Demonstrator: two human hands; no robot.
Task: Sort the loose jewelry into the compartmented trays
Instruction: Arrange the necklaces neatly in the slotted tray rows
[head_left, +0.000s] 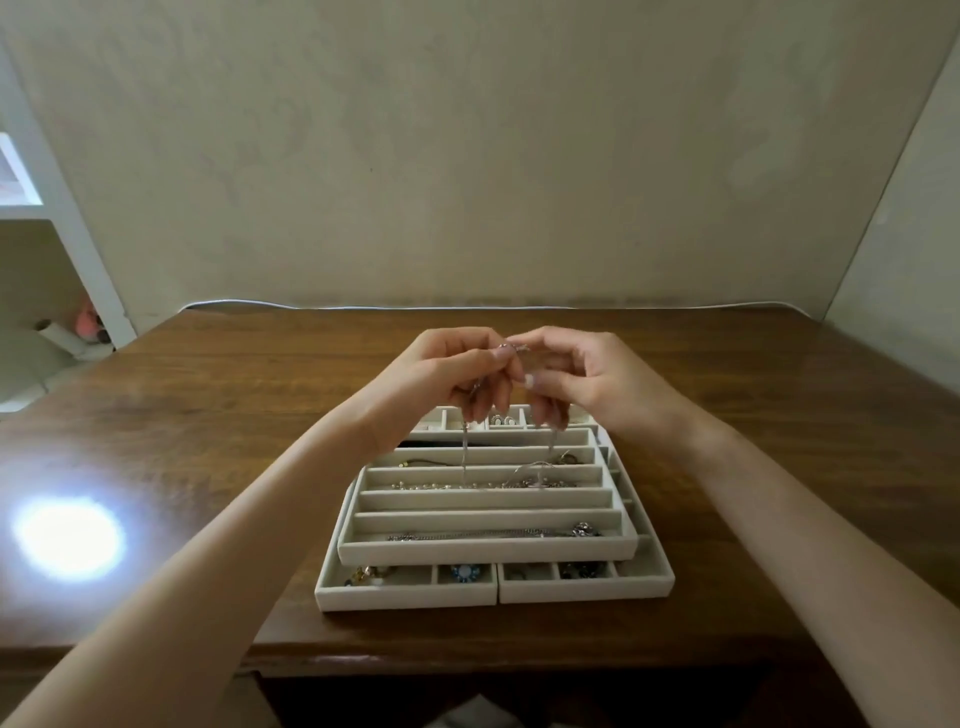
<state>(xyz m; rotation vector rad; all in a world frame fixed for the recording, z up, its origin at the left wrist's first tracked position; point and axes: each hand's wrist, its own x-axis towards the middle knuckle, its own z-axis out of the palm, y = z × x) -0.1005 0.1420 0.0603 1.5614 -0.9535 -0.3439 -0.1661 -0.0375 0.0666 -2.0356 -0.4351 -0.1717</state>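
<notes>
Both hands are raised together above the stacked cream trays. My left hand (457, 371) and my right hand (582, 376) each pinch a thin silver chain (464, 457) near its clasp. Its two strands hang down to the long-slot tray (485, 548). That top tray holds a beaded chain (441, 486) in a middle slot and a silver necklace (493, 533) in the front slot. Under it lie small-cell trays (410, 592) with a blue flower piece (464, 572) and other small jewelry.
The trays sit on a dark wooden table (208, 415) against a plain wall. A bright light glare (67, 538) shines on the table at left. White shelving (62, 249) stands at far left. A white cable (363, 305) runs along the table's back edge.
</notes>
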